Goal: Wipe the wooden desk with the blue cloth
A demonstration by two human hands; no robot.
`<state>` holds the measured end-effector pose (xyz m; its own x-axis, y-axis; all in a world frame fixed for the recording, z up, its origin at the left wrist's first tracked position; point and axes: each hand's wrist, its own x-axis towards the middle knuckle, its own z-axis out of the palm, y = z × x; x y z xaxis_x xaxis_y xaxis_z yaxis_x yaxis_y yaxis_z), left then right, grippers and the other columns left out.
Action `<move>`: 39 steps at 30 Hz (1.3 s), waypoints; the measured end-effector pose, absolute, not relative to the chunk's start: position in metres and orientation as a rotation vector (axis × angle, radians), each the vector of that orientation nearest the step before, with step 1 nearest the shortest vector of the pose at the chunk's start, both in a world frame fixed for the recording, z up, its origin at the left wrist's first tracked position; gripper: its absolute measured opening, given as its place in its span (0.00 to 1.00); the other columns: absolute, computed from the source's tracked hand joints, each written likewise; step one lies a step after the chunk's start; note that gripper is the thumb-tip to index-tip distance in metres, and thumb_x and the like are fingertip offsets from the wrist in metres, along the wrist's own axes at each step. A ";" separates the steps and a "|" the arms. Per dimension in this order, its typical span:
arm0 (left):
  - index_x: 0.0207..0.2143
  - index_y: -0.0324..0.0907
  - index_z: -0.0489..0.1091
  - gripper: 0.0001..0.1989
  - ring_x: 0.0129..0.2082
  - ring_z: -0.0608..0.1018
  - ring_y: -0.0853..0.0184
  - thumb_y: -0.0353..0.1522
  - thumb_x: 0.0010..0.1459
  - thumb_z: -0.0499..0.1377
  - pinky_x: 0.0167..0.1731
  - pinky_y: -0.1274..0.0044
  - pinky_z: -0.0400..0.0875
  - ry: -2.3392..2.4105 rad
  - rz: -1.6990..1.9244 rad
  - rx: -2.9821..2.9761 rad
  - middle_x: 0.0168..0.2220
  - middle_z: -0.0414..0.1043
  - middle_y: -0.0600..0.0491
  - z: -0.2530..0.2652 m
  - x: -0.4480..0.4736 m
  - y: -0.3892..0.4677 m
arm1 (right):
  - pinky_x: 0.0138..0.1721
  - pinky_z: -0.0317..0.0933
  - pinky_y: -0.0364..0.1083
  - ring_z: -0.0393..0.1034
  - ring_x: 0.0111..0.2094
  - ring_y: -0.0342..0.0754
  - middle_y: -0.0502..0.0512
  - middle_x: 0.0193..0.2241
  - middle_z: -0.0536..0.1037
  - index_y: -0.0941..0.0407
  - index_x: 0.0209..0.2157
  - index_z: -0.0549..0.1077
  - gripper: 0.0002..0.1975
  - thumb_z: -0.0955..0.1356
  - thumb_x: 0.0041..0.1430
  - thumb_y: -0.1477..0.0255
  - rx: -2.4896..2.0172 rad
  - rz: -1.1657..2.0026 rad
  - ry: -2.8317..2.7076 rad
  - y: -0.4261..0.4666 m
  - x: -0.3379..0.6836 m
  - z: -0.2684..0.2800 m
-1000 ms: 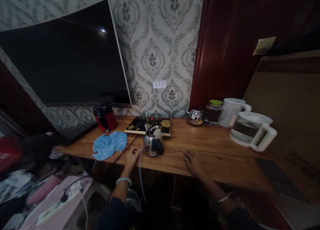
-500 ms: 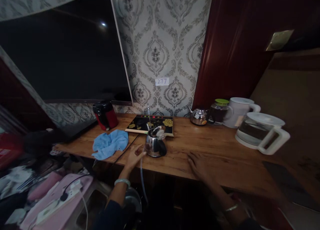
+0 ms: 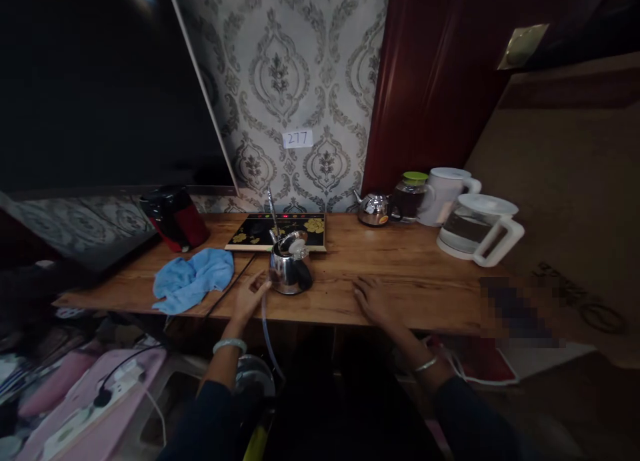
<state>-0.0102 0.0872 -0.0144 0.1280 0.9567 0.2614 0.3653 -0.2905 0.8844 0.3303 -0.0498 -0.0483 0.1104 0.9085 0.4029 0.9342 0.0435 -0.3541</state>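
A small shiny metal kettle (image 3: 285, 274) stands near the table's front edge, its lid (image 3: 294, 242) tilted up with a clear knob. My left hand (image 3: 249, 297) is just left of the kettle, thumb and fingers apart and not wrapped round anything; whether a fingertip touches the metal I cannot tell. Beside that hand a clear tube (image 3: 270, 341) hangs down over the edge. My right hand (image 3: 373, 301) lies open on the wooden table (image 3: 410, 294), fingers spread, holding nothing. Behind the kettle is a black tea stove panel (image 3: 280, 230) with gold flowers, and a thin metal spout (image 3: 271, 206) rises there.
A blue cloth (image 3: 194, 279) and a red-black appliance (image 3: 175, 219) are on the left. At the right back stand a second kettle (image 3: 373, 210), a green-lidded jug (image 3: 409, 197), a white pitcher (image 3: 444, 195) and a glass jug (image 3: 467, 231). A power strip (image 3: 95, 411) lies lower left.
My view has turned right and slightly down, so everything appears shifted left and up. Both hands keep about the same places relative to the kettle, which has not moved on the table.
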 end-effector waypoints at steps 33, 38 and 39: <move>0.31 0.40 0.79 0.23 0.31 0.78 0.61 0.49 0.57 0.55 0.34 0.72 0.69 1.331 1.349 1.801 0.31 0.80 0.48 -0.019 -0.007 0.068 | 0.61 0.56 0.62 0.60 0.63 0.62 0.66 0.62 0.65 0.56 0.66 0.54 0.41 0.68 0.55 0.55 -1.318 0.385 -1.654 0.017 0.242 -0.083; 0.29 0.39 0.78 0.24 0.28 0.75 0.64 0.50 0.58 0.55 0.29 0.75 0.66 1.316 1.358 1.833 0.28 0.78 0.49 -0.025 -0.007 0.069 | 0.59 0.58 0.63 0.60 0.62 0.64 0.70 0.62 0.65 0.58 0.67 0.52 0.45 0.68 0.54 0.52 -1.375 0.385 -1.617 0.024 0.233 -0.076; 0.29 0.39 0.78 0.24 0.27 0.75 0.64 0.50 0.57 0.55 0.29 0.75 0.66 1.305 1.367 1.825 0.27 0.77 0.49 -0.025 -0.007 0.069 | 0.58 0.58 0.63 0.60 0.62 0.65 0.71 0.62 0.64 0.59 0.67 0.50 0.47 0.68 0.53 0.51 -1.384 0.375 -1.608 0.023 0.230 -0.074</move>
<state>-0.0073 0.0689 -0.0252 0.0320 0.9014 0.4319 0.3892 -0.4092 0.8253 0.2304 0.0235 -0.0738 0.0888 0.8888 0.4497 0.5983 0.3133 -0.7375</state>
